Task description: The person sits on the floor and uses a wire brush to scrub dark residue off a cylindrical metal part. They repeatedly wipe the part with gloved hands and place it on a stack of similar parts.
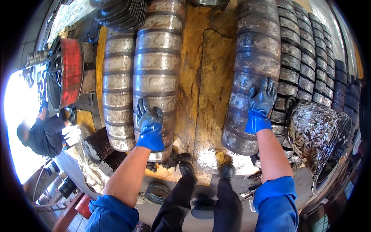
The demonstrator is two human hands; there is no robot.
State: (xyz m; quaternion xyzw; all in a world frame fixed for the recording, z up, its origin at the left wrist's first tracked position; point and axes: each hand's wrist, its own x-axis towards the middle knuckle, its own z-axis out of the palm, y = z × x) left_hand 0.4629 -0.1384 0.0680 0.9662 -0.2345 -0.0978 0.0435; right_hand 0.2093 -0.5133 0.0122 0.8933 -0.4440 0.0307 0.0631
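Note:
My left hand (pixel 149 121), in a blue and grey rubber glove, lies with fingers apart over the near part of a long row of worn metal rings (pixel 157 83). Its palm appears to rest against the row's surface. On the other side my right hand (pixel 262 103), gloved alike, has its fingers stretched along the darker, dirtier row of metal rings (pixel 255 58). Nothing is gripped in either hand. Each row lies on its side, pointing away from me, with a stained yellow surface (pixel 201 81) between the two.
A narrower row of rings (pixel 117 77) lies at the left, several dark rows (pixel 290 58) at the right. A grimy bucket-like container (pixel 315 131) stands near right. Far left are a red drum-shaped piece (pixel 71 73) and another person (pixel 42 131). A loose ring (pixel 157 192) lies near my feet.

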